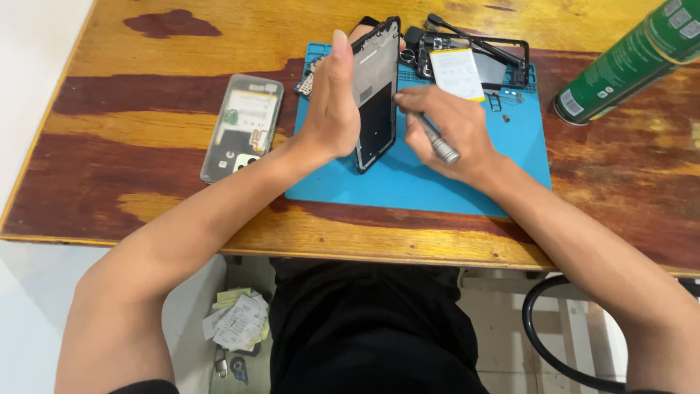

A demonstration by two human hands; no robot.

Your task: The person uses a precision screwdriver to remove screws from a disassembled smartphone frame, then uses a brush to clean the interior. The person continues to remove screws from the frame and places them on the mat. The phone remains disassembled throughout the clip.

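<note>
My left hand (332, 102) holds a black phone frame (377, 95) upright on its edge over a blue work mat (437, 182). My right hand (448, 128) grips a small metal screwdriver (437, 142), its tip against the right side of the frame. Just behind the hands on the mat lie a second black phone frame (503, 55) and a white and yellow battery (456, 73).
A clear phone back cover (243, 125) lies on the wooden table (146, 146) left of the mat. A green spray can (631, 58) lies at the far right. Small screws and parts (503, 102) sit on the mat. A black cable loop (543, 335) hangs below the table edge.
</note>
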